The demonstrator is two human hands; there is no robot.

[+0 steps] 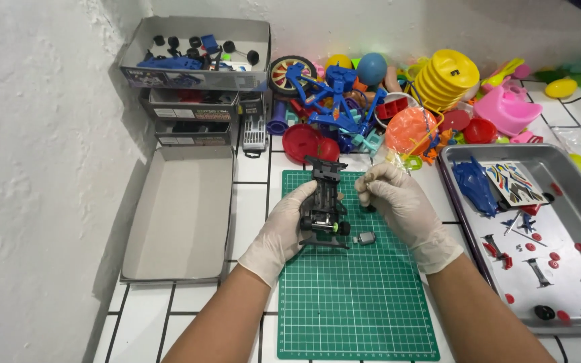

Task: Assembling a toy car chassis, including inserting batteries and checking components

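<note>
A white tiled surface (253, 168) carries a toy heap (398, 101) at the far edge, a metal tray (576, 269) on the right and a green mat (354, 302) in the middle. Over the mat, the gloved left hand (280, 232) grips a black car chassis (324, 202). The right hand (398, 202) pinches something too small to identify. A small motor (365, 237) lies on the mat, just right of the chassis.
</note>
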